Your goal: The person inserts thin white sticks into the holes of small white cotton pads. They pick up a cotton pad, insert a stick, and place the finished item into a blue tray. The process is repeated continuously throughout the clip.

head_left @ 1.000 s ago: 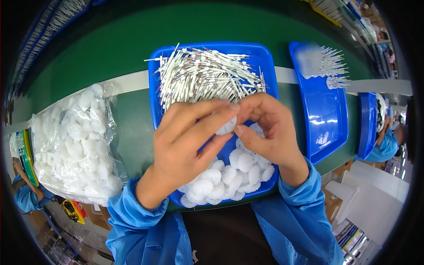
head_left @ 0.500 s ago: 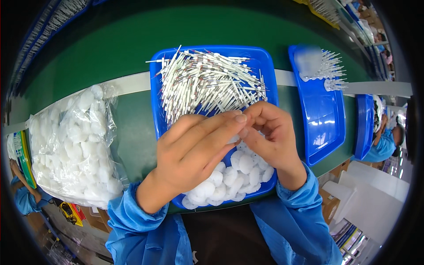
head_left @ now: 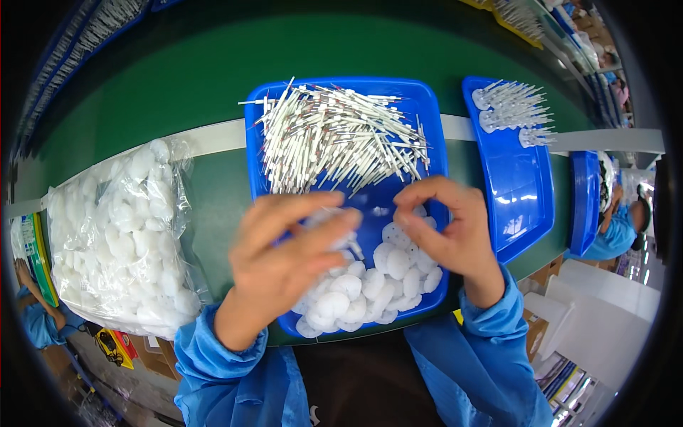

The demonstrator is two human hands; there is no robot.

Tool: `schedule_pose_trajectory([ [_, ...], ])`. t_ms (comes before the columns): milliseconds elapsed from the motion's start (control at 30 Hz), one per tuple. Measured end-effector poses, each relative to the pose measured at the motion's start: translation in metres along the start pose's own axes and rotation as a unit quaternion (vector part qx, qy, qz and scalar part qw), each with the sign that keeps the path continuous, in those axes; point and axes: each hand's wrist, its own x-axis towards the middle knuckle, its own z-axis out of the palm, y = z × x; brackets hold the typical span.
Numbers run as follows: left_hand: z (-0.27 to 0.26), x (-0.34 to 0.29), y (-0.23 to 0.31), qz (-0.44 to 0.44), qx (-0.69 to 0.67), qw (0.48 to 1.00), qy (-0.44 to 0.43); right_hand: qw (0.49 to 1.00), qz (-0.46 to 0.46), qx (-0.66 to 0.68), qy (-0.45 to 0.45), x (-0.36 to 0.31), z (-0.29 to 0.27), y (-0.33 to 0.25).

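Observation:
A blue tray (head_left: 438,114) in front of me holds a heap of thin white sticks (head_left: 334,135) at its far side and a pile of round white discs (head_left: 348,295) at its near side. My left hand (head_left: 284,249), smeared by motion, hovers over the tray's left part. Its fingers curl round a whitish disc (head_left: 326,217), and a short white stick end shows below them. Above the discs on the right is my right hand (head_left: 455,228), thumb and forefinger bent together in a pinch; whatever lies between their tips is too small to make out.
To the left lies a clear plastic bag (head_left: 121,242) full of white discs. A second blue tray (head_left: 523,206) at the right holds discs with upright sticks (head_left: 509,107) in its far end. More blue trays (head_left: 585,203) stand beyond it. Co-workers in blue sleeves sit at both sides.
My hands have drawn apart: the left moved left with the disc, the right slightly right. The blurred patch over the right tray's far end is gone, and the sticks there now show.

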Motion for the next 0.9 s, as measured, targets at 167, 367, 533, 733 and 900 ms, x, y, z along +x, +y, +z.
schedule_pose_trajectory([
  [167,-0.001,-0.006,0.002,-0.167,-0.148,0.973,0.060,0.893,-0.221,-0.391,-0.008,0.032,0.015,-0.002],
  [367,0.003,-0.007,0.004,-0.207,-0.193,0.957,0.056,0.849,-0.235,-0.471,-0.042,0.048,0.024,0.008],
  [533,0.009,-0.006,0.003,-0.218,-0.205,0.953,0.054,0.925,-0.209,-0.317,0.020,0.050,0.012,0.010],
  [733,0.011,-0.005,0.001,-0.237,-0.208,0.947,0.057,0.921,-0.176,-0.346,0.011,0.039,-0.002,0.001],
  [900,0.012,0.001,0.003,-0.256,-0.209,0.942,0.058,0.870,-0.173,-0.461,-0.015,0.025,0.005,0.007],
])
